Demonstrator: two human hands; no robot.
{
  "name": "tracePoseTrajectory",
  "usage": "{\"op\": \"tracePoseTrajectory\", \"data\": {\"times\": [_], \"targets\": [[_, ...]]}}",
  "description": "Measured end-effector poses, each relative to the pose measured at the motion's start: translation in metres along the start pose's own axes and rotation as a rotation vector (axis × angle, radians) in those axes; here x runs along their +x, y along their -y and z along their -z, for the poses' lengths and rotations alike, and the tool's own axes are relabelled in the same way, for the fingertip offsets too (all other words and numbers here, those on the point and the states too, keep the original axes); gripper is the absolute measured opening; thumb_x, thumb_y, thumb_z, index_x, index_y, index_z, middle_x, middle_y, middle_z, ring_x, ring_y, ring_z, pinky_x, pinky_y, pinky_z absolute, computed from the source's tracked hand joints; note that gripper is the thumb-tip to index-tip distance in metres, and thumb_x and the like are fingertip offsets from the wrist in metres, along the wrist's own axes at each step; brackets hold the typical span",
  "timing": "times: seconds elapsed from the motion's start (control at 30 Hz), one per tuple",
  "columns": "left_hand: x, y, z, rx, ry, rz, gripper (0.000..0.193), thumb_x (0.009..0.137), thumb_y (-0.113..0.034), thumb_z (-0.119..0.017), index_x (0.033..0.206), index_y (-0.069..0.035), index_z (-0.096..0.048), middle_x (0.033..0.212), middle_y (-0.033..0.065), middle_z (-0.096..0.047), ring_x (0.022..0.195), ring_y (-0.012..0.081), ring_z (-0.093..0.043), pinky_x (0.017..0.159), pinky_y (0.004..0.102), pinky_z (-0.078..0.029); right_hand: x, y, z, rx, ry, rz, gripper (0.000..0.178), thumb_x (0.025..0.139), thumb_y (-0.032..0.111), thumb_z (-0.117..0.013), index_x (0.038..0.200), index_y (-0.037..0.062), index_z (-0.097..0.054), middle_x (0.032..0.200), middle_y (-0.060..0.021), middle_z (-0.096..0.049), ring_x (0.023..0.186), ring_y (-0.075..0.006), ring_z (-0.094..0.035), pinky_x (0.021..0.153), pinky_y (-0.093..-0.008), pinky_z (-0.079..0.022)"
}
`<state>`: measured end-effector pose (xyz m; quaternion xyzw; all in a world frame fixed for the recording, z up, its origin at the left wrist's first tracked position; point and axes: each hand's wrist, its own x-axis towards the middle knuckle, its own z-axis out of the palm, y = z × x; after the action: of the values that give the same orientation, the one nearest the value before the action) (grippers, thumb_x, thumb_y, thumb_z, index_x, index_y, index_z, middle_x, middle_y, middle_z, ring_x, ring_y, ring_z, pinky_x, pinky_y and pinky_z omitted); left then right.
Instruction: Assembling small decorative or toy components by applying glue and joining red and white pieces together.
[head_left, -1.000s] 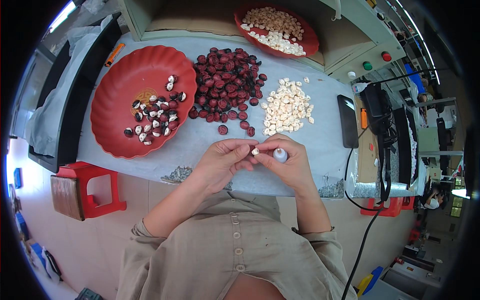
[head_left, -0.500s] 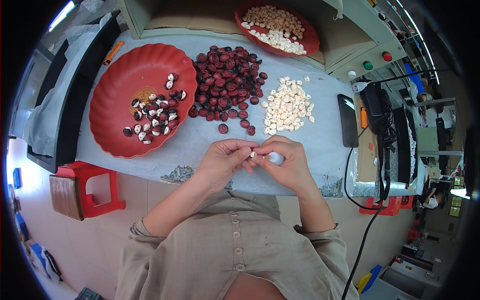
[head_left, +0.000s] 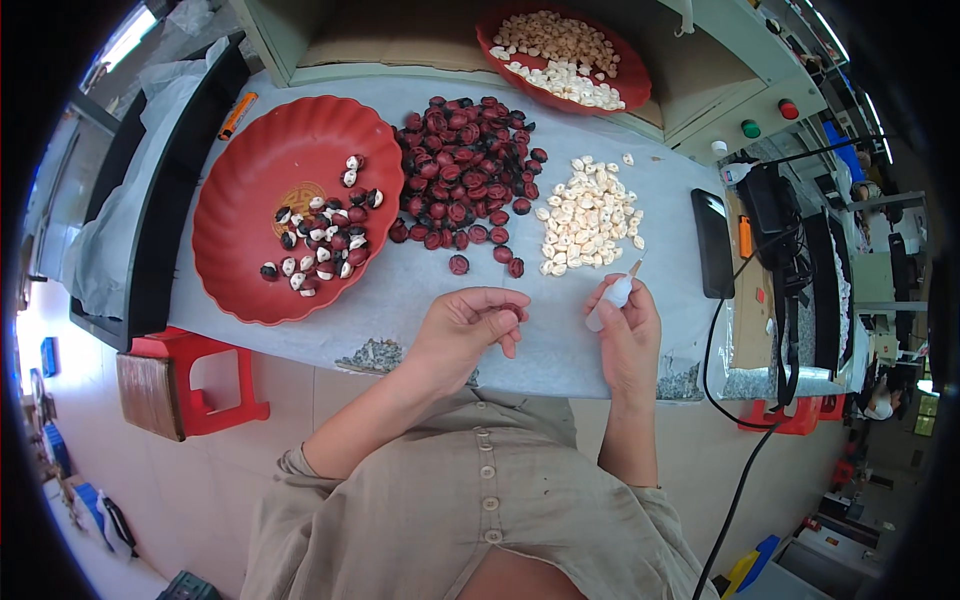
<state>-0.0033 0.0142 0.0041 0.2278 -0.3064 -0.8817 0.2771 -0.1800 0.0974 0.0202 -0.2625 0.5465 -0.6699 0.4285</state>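
Left hand: the left hand (head_left: pixel 470 325) is hovering over the near edge of the table (head_left: pixel 420 290), fingers curled in and pinching a small dark red seed (head_left: pixel 511 309) at the fingertips.
Right hand: the right hand (head_left: pixel 628 330) is closing around a small white tool (head_left: pixel 612 296), its thin tip pointing up and away toward the white pile.
Gap between hands: the two hands are sitting near each other but apart, not touching.
Dark red seeds: a heap of dark red seeds (head_left: pixel 460 170) is lying on the table beyond the left hand, a few strays trailing toward it.
White kernels: a pile of white kernels (head_left: pixel 590 215) is lying just beyond the tool's tip.
Red plate: a large red plate (head_left: pixel 240 200) is sitting to the left, holding split dark and white shells (head_left: pixel 320 240).
Far bowl: a red bowl (head_left: pixel 632 88) of white kernels is resting at the back.
Phone: a black phone (head_left: pixel 712 243) is lying at the right of the white pile.
Stool: a red stool (head_left: pixel 195 385) is standing below the table's edge.
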Motion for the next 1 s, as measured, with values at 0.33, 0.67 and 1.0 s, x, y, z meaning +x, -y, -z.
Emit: {"op": "tracePoseTrajectory", "data": {"times": [0.33,0.67,1.0], "targets": [[0.000,0.001,0.001,0.059,-0.002,-0.001,0.017,0.077,-0.001,-0.054,0.093,0.005,-0.055,0.082,0.0119,-0.057,0.063,0.0130,-0.054,0.052,0.0236,-0.046,0.000,-0.004,0.004,0.035,0.033,0.009,0.031,0.073,0.002,-0.058,0.102,-0.0001,-0.045,0.088,-0.0043,-0.051,0.080,-0.0103,-0.049,0.072,-0.0223,-0.040],[-0.035,-0.111,0.035,1.615,-0.745,-0.739,0.015,0.079,0.003,-0.047,0.092,0.001,-0.053,0.080,0.0116,-0.055,0.065,0.0180,-0.052,0.061,0.0263,-0.044,-0.001,-0.005,0.010,0.042,0.038,0.026,0.033,0.071,0.000,-0.061,0.101,-0.0015,-0.047,0.086,-0.0042,-0.053,0.080,-0.0099,-0.050,0.071,-0.0215,-0.041],[-0.014,-0.049,-0.003,1.705,-0.493,-0.696,0.018,0.068,-0.009,-0.062,0.085,-0.003,-0.059,0.075,0.0096,-0.056,0.069,0.0254,-0.052,0.056,0.0333,-0.042,-0.002,-0.001,0.003,0.147,0.038,0.065,0.029,0.079,0.011,-0.056,0.102,-0.0021,-0.047,0.080,-0.0052,-0.052,0.068,-0.0113,-0.049,0.061,-0.0220,-0.040]]}}
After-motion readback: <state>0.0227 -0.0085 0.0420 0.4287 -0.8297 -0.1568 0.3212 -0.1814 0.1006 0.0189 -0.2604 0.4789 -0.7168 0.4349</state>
